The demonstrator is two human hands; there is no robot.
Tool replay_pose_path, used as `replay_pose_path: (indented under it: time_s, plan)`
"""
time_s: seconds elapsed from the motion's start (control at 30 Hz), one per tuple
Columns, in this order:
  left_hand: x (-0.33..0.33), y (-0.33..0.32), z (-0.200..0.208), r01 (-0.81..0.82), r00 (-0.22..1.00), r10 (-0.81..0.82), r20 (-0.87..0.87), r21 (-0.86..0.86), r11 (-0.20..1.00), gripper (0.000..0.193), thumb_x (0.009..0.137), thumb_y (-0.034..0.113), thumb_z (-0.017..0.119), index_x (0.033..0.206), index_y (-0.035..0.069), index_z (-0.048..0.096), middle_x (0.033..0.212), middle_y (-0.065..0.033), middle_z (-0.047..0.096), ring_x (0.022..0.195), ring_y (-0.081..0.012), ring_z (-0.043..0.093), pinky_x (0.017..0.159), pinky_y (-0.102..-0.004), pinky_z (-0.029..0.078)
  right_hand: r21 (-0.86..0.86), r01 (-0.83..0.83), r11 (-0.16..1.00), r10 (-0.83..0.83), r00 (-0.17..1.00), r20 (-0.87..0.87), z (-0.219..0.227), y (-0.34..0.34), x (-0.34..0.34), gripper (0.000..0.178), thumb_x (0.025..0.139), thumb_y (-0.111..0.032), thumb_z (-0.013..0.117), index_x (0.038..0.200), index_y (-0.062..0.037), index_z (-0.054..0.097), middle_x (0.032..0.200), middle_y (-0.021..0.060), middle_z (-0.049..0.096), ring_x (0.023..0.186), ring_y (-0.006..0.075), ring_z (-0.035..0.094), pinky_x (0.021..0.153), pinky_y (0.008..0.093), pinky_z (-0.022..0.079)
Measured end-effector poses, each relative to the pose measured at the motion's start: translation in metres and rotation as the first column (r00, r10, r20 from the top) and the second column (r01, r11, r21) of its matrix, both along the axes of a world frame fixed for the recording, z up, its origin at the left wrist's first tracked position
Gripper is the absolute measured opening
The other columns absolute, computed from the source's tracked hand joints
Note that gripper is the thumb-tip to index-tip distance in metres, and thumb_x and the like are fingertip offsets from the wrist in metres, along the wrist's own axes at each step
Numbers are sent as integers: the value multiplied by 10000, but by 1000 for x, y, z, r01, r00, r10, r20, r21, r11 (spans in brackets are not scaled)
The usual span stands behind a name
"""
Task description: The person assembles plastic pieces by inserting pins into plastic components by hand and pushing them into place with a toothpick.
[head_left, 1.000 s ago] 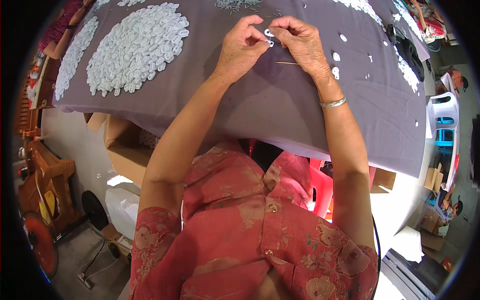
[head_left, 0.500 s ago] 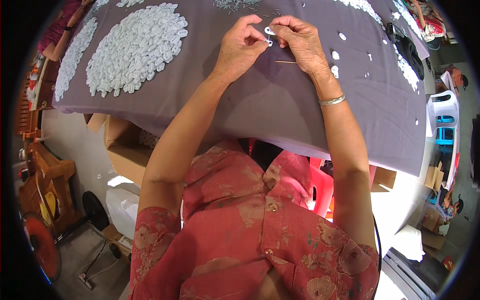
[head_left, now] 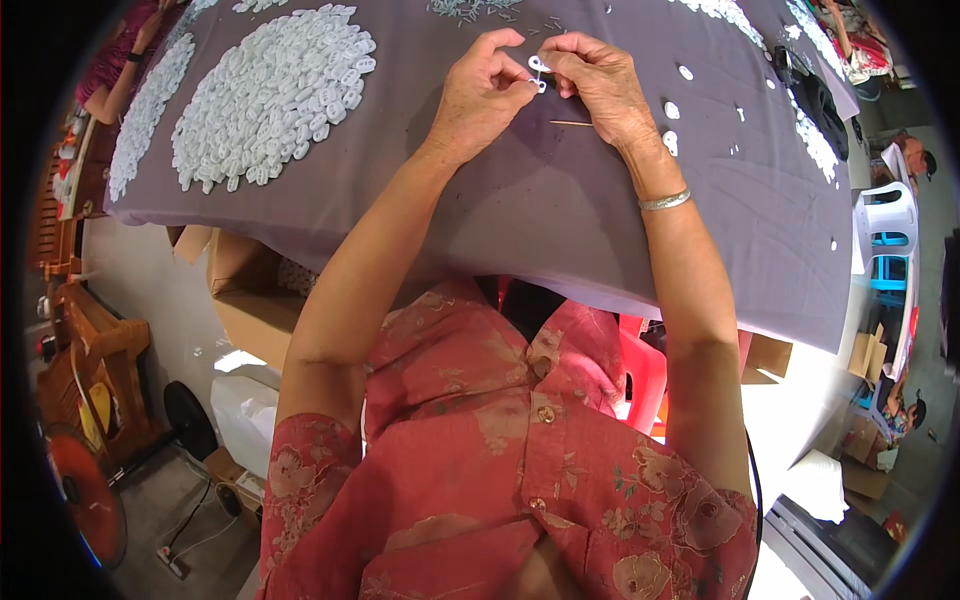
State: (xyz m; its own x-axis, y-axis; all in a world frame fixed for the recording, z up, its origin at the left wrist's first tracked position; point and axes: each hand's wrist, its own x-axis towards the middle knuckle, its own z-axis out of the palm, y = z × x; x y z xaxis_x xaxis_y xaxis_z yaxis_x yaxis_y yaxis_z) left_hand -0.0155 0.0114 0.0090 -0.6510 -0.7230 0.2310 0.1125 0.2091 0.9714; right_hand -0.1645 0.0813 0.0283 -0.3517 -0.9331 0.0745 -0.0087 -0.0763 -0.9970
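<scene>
Over the far middle of the table, my left hand (head_left: 482, 100) pinches a small white plastic piece with holes (head_left: 541, 87) between thumb and fingertips. Just above it, a second white piece, rounded with a hole (head_left: 536, 63), is pinched by my right hand (head_left: 600, 88). Something thin and greyish spans the short gap between the two pieces; it is too small to name surely. A thin light-brown stick (head_left: 571, 123) lies on the cloth below my right hand. Beside my right wrist rest a few loose white pieces (head_left: 671, 109).
A wide heap of white plastic pieces (head_left: 270, 95) covers the table's left side. Small grey pins (head_left: 472, 9) lie scattered at the far edge. More white pieces and a black item (head_left: 815, 105) are at the right. An open cardboard box (head_left: 250, 300) stands below the table's left front edge.
Both hands keep nearly the same place and grip. The two white pieces have shifted and turned very slightly, and the thin link between them shows more plainly.
</scene>
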Motion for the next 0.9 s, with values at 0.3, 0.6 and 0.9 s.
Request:
replay_pose_path:
  time_s: [0.3, 0.6, 0.9]
  plan:
    - [1, -1, 0, 7, 1000, -7, -3, 12, 1000, 489, 760, 21, 635, 1215, 2, 457, 790, -20, 616, 703, -75, 541, 604, -227, 451, -29, 15, 999, -19, 991, -133, 2, 0, 1, 108, 840, -74, 624, 912, -10, 674, 764, -14, 611, 617, 44, 455, 563, 192, 401]
    - [1, 0, 1, -4, 1000, 4, -1, 8, 1000, 490, 760, 28, 643, 1214, 6, 460, 791, -20, 620, 715, -78, 542, 630, -228, 454, -16, 12, 1000, -16, 961, -278, 4, 2, 1, 111, 842, -66, 619, 922, -17, 678, 789, -16, 627, 647, 40, 481, 578, 192, 417]
    - [1, 0, 0, -2, 1000, 2, -11, 14, 1000, 483, 772, 27, 634, 1220, 6, 454, 790, -16, 616, 727, -82, 549, 638, -232, 456, -22, -58, 998, 44, 909, -415, 3, 2, -3, 108, 840, -92, 642, 930, -48, 684, 794, -35, 639, 676, 29, 517, 585, 191, 430]
